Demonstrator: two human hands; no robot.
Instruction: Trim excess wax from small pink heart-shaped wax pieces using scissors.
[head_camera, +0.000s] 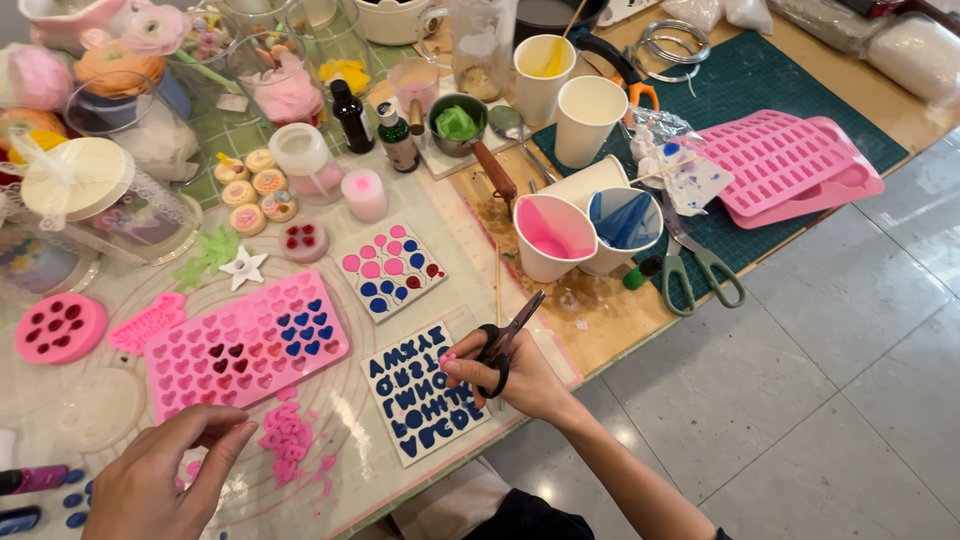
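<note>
My right hand (520, 380) holds a pair of black-handled scissors (502, 342), blades pointing up and away, just right of a white mould (420, 395) filled with blue letter shapes. My left hand (165, 475) hovers low at the front left with fingers pinched together; what it holds, if anything, is too small to tell. It is beside a heap of small pink cast pieces (290, 440). A pink heart-shaped mould tray (245, 345) with red, pink and blue fills lies between the hands on a clear mat.
Paper cups with pink (548, 235) and blue (622, 225) liquid stand behind the scissors. Green-handled scissors (700, 270) lie on a green cutting mat (790, 70) with pink mould trays (790, 165). A balloon mould (392, 268), bottles, jars and flowers crowd the back left. The table edge runs diagonally at right.
</note>
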